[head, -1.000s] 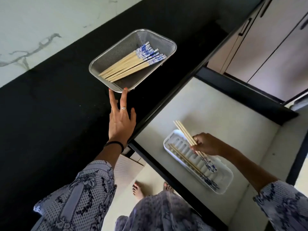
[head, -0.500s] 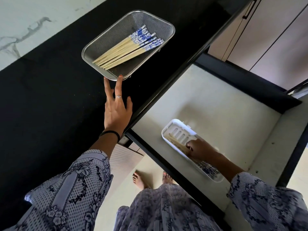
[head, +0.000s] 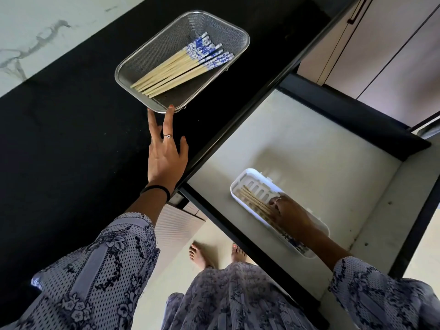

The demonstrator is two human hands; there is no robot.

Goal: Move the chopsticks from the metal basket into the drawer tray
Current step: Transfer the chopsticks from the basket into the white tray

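Observation:
A metal mesh basket (head: 152, 51) stands on the black countertop with several wooden chopsticks (head: 181, 67) in it, their blue-and-white ends toward the far right. My left hand (head: 166, 156) lies stretched out, two fingertips touching the basket's near rim. Down in the open drawer (head: 297, 144) sits a white slotted tray (head: 240, 179) with a few chopsticks (head: 254, 202) lying lengthwise in it. My right hand (head: 290, 215) rests on top of those chopsticks with fingers laid flat, covering their patterned ends.
The black countertop (head: 71, 139) runs along a marbled white wall (head: 35, 25). The drawer's dark walls (head: 357, 120) ring a pale floor. Cabinet doors (head: 392, 55) stand at the far right. My bare feet (head: 200, 256) show on the floor below.
My right hand has lowered the raised chopsticks down into the white tray and now lies flat on them. My left hand has stayed at the basket's near rim.

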